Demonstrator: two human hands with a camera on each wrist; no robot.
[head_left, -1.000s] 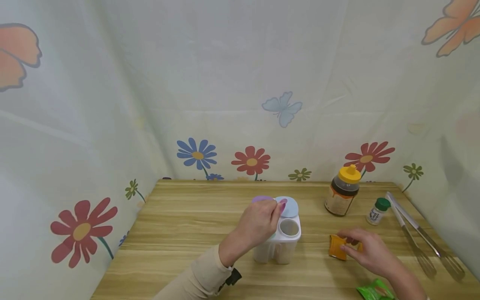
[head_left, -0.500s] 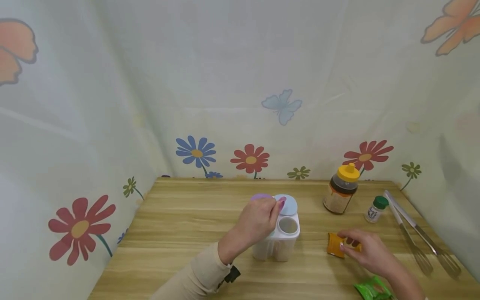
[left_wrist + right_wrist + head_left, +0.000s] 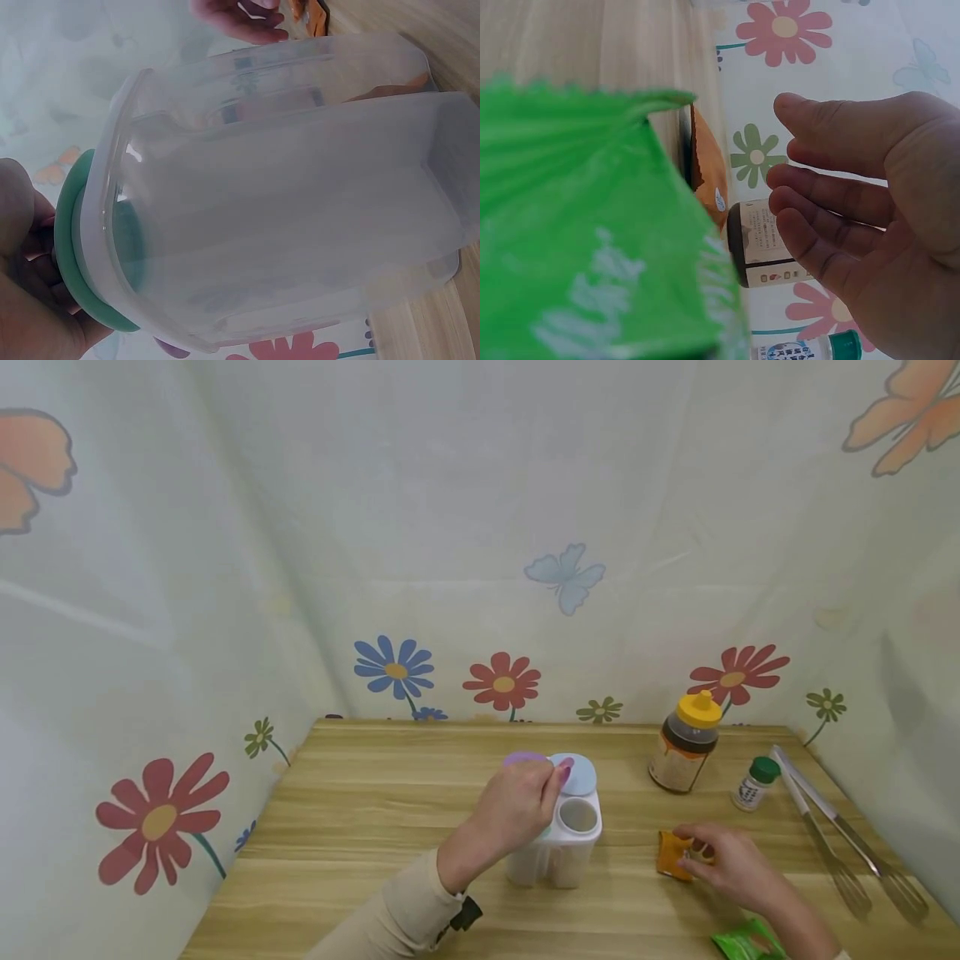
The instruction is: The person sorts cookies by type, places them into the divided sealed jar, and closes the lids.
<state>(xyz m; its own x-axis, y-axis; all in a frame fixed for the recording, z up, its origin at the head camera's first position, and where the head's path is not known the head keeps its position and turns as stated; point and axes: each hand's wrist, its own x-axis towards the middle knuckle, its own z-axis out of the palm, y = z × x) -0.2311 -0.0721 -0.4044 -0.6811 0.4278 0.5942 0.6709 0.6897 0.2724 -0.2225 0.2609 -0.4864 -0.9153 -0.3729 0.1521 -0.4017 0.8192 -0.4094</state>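
Note:
My left hand (image 3: 517,802) is curled over the top of a clear plastic container (image 3: 566,864) with a white upper rim. Between thumb and fingers a small pink piece (image 3: 566,769) sticks out. Purple (image 3: 523,757) and blue (image 3: 576,774) lids cover the back compartments. In the left wrist view a green lid (image 3: 71,247) sits beside that hand's fingers, while the front right opening (image 3: 578,815) is uncovered. My right hand (image 3: 731,864) hovers at an orange packet (image 3: 672,855); in the right wrist view its fingers (image 3: 825,195) are loosely bent and hold nothing.
A green packet (image 3: 750,941) lies near the front right, under the right forearm. Behind stand a yellow-capped bottle (image 3: 684,752) and a small green-capped shaker (image 3: 753,785). Metal tongs (image 3: 832,818) lie along the right edge. A patterned curtain (image 3: 450,527) encloses the table (image 3: 375,827).
The right hand's fingers have shifted slightly at the orange packet, and more of a gap shows between thumb and fingers. The left hand and the container have stayed put.

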